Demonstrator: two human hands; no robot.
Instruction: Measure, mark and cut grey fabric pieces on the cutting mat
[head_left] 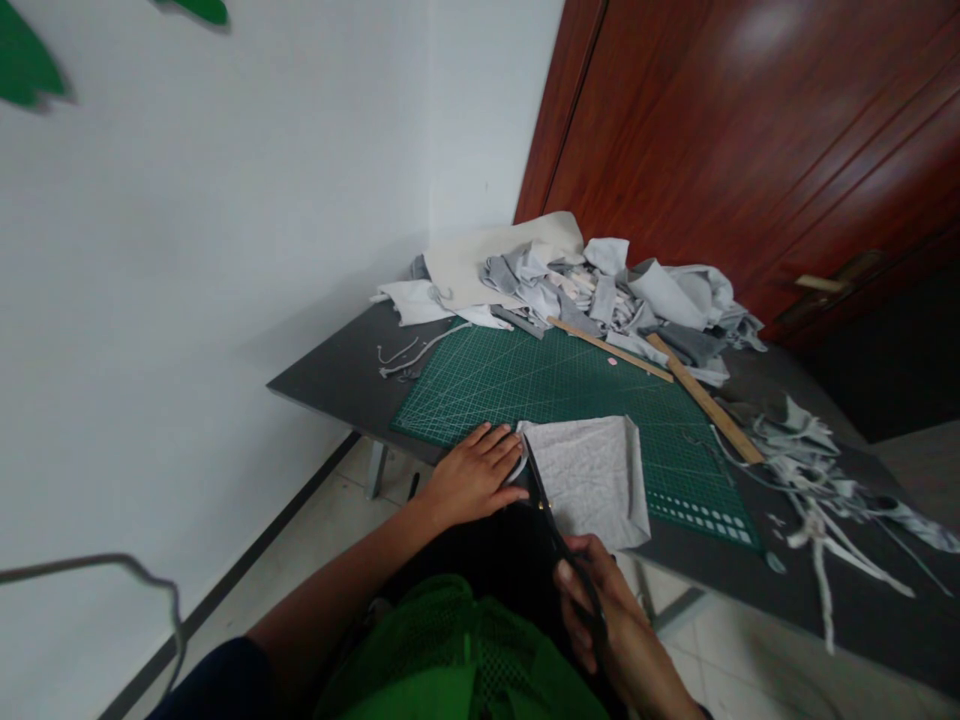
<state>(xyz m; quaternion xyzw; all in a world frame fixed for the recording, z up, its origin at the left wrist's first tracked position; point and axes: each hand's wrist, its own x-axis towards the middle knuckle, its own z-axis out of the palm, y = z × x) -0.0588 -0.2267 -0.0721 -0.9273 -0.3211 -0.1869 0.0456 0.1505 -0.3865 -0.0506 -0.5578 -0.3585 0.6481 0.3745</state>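
A piece of light grey cloth [589, 470] lies over the near edge of the green cutting mat [510, 375], its lower part hanging past the table edge. My right hand [600, 610] is closed round the handles of black scissors [546, 510], whose blades run along the cloth's left side. Flat on the mat's near edge, with fingers stretched out, rests my left hand [476, 470]. Beneath its fingertips a narrow pale strip [519, 462] curls at the cloth's left edge; whether it is fully cut off, I cannot tell.
Grey and white cloth scraps [555, 280] are heaped at the back of the dark table [337, 370]. Two wooden rulers [705, 400] lie to the right of the mat's middle. More scraps and strips [817, 490] lie at the right. A wall and a wooden door [720, 130] stand behind.
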